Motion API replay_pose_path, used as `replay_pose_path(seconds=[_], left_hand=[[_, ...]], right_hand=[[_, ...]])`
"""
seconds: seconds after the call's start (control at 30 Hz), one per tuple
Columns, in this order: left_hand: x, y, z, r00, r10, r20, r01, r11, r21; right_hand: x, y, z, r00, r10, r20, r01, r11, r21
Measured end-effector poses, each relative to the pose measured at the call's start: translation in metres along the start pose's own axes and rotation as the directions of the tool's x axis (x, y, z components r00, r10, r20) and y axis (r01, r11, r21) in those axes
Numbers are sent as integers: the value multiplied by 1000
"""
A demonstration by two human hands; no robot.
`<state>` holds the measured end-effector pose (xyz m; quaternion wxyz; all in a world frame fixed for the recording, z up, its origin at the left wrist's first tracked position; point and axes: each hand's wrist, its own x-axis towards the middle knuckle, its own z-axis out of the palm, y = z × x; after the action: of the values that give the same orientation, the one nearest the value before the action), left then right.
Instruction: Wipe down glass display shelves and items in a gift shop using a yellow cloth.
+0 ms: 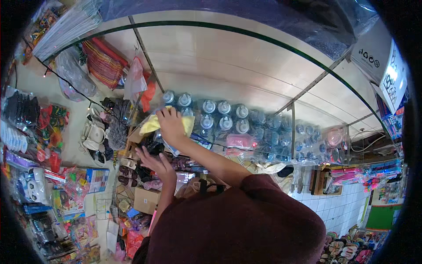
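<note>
My right hand [171, 127] is pressed over a yellow cloth [187, 124] at the left end of a glass shelf. Beside it stand several clear plastic bottles or jars with pale lids [207, 120], wrapped in plastic film. Lower and to the left, my left hand [158, 165] is held with its fingers spread and nothing in it. Dark, plastic-wrapped goods [153, 145] lie just beyond its fingers. What lies under the cloth is hidden.
A curved-looking glass edge [204, 24] runs overhead. Left of my hands, white bags [94, 133] and packaged toys [36, 184] hang on the wall. A cardboard box [145, 200] sits below my left hand. A string of small lights [230, 148] crosses the shelf front.
</note>
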<state>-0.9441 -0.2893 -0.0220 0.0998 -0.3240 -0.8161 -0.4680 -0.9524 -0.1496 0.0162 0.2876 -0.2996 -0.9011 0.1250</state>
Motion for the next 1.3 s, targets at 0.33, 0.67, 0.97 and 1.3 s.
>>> replay_pose_path(seconds=[0.33,0.67,0.97,1.3], left_hand=[[-5,50,33,995,67,79,-57,990,-128],[-47,114,94,928,194,318,-119,964,-239],[-67,122,116,949,145,282,-110,985,-135],[-67,115,125,980,166,114,-142,972,-189]], right_hand=[[-40,66,-48,996,2,-89,-11,995,-103],[-178,244,-209,884,375,-280,-460,805,-374],[-216,286,-255,781,503,-370,-603,762,-237],[-175,171,-186,997,-35,62,37,999,-35]])
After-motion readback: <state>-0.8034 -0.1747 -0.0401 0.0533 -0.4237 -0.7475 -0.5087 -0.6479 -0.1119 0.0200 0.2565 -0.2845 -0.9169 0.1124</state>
